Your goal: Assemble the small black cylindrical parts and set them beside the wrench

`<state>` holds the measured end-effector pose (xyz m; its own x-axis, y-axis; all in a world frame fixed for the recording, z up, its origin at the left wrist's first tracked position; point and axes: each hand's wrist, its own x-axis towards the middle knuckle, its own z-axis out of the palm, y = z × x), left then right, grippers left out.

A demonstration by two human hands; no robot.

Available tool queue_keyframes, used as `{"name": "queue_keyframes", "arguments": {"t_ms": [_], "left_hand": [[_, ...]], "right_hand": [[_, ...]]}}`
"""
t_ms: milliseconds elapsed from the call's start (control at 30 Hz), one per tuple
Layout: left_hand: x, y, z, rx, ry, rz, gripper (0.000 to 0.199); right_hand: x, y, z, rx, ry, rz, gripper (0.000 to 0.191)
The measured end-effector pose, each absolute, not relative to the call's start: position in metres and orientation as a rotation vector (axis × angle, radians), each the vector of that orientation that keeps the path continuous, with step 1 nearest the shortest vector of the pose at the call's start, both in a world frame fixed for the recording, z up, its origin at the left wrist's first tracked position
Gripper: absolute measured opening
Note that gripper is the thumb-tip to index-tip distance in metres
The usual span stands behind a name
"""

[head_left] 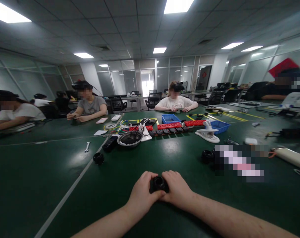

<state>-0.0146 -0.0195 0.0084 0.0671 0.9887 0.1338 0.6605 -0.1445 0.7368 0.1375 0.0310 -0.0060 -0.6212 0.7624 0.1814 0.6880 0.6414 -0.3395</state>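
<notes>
Between my two hands, low in the middle of the head view, is a round black ring-shaped part [159, 181] with a hole in its top. My left hand [144, 190] is closed round its left side, the thumb across the near face. From the right, my right hand [176, 188] wraps the other side of the same part. Its lower portion is hidden by my fingers. A similar black part [98, 158] stands on the green table to the left, and another one [207, 156] lies to the right.
A wrench [87, 146] lies at left. Ahead are a metal bowl [130, 145], red power strips [169, 125], a white clip stand [207, 135] and blue baskets [170, 118]. A power bank [292, 157] is at right. Several people sit around the table [65, 191].
</notes>
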Motion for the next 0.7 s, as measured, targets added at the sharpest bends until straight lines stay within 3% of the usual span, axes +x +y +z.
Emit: {"name": "queue_keyframes", "arguments": {"t_ms": [133, 300, 400, 533, 700], "left_hand": [[-0.021, -0.018, 0.012, 1.933, 1.453, 0.834, 0.036], [-0.03, -0.017, 0.014, 2.026, 1.261, 0.803, 0.039], [-0.028, -0.019, 0.014, 1.976, 1.254, 0.741, 0.039], [-0.02, -0.021, 0.012, 1.863, 1.428, 0.771, 0.037], [-0.016, -0.018, 0.005, 1.785, 1.521, 0.887, 0.037]], "right_hand": [[0.143, 0.032, 0.0, -0.948, -2.591, 0.532, 0.046], [0.16, 0.049, 0.008, -0.625, -2.687, 0.949, 0.04], [0.163, 0.051, 0.008, -0.678, -2.658, 1.028, 0.035], [0.151, 0.04, 0.001, -1.011, -2.578, 0.764, 0.043], [0.137, 0.026, -0.004, -1.178, -2.551, 0.406, 0.037]]}}
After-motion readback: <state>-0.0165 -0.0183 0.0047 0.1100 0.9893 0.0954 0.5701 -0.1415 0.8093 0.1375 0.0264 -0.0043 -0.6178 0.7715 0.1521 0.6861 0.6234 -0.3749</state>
